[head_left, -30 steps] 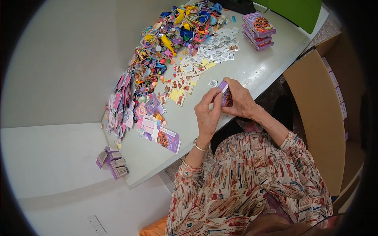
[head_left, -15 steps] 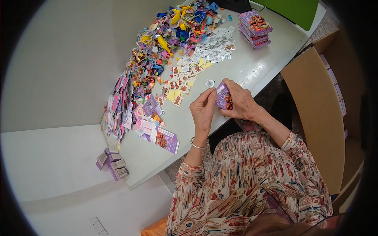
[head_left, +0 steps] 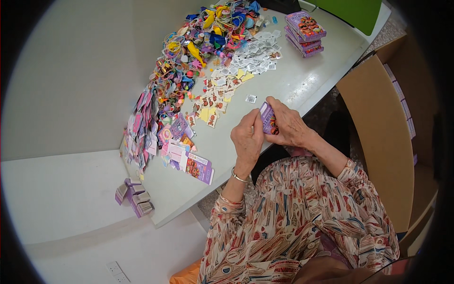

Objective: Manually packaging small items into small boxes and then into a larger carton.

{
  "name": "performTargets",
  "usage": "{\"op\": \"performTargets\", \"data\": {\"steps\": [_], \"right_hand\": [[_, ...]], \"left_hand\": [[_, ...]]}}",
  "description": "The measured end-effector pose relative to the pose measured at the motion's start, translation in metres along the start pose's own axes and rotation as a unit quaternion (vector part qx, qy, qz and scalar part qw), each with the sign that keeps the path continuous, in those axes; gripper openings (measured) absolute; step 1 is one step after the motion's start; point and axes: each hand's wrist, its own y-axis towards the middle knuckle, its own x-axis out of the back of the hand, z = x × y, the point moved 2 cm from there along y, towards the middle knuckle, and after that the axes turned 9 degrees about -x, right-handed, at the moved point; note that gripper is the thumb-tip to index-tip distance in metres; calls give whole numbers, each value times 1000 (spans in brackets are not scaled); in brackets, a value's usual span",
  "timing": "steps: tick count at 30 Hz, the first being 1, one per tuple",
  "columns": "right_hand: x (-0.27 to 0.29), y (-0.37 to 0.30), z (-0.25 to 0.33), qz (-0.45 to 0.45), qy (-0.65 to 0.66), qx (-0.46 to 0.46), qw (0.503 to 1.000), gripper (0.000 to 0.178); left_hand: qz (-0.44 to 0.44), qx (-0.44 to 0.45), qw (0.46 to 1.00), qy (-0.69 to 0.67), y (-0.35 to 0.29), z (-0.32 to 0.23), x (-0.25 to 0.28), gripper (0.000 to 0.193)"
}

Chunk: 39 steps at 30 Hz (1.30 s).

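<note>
A small purple printed cardboard box (head_left: 268, 119) is held tilted above the table's near edge. My right hand (head_left: 292, 125) wraps its right side, thumb below and fingers along the top. On the box's left edge my left hand (head_left: 247, 138) presses with curled fingers and thumb; its fingertips are partly hidden. A small white printed packet (head_left: 251, 99) lies on the table just beyond the hands. To their left, a flattened purple carton (head_left: 200, 169) rests near the table edge, beside loose cards and white slips (head_left: 177, 154).
Heaped small colourful toys (head_left: 189, 52) line the wall side, with white packets (head_left: 257, 52) and picture cards (head_left: 215, 99) before them. Folded pink-purple sheets (head_left: 142, 123) lie at left. Stacked purple boxes (head_left: 305, 27) stand at far right; a large open carton (head_left: 378, 137) stands right of the table.
My left fingers have curled in further against the box's upper left edge. The box stays in my right hand, almost in place.
</note>
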Motion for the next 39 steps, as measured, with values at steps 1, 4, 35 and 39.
{"op": "performTargets", "data": {"steps": [1, 4, 35, 39], "right_hand": [[0, -1, 0, 4, -2, 8, 1000, 91], [2, -1, 2, 8, -1, 29, 1000, 91], [14, 4, -5, 12, 24, -21, 999, 83], [10, 1, -5, 12, 19, -5, 1000, 83]], "left_hand": [[0, 0, 1000, 0, 1, -3, 2, 15], [11, -57, 998, 31, 8, -13, 13, 12], [146, 109, 973, -139, 4, 6, 13, 21], [119, 21, 993, -1, -2, -12, 16, 20]]}}
